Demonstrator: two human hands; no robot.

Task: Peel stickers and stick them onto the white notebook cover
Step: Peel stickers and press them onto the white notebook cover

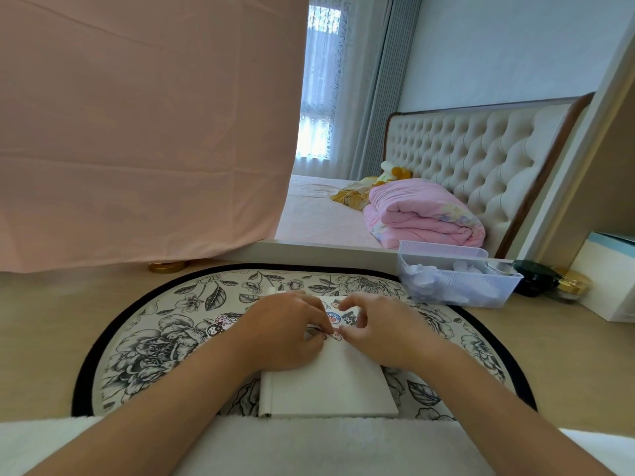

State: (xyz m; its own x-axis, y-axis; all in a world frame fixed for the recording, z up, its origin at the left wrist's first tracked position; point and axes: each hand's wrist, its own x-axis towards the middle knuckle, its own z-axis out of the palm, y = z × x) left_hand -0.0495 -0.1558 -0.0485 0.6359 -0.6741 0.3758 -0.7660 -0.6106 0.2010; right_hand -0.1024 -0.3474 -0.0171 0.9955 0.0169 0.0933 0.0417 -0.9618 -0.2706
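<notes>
While pinching one small sticker (pixel 335 334) between left hand (pixel 285 329) and right hand (pixel 381 331), covering upper white notebook (pixel 326 386); lying beneath, floral mat (pixel 154 341); standing mid-right, clear bin (pixel 481 288).

Soft daylight from the curtained window (pixel 318 87); wide-angle bending at edges, slightly soft focus throughout.

Floral mat (pixel 144 341), clear basket (pixel 457 278), pink quilt (pixel 419 214) on bed

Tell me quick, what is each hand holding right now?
Left hand: pinching a small sticker over the white notebook.
Right hand: pinching the same sticker.
</notes>
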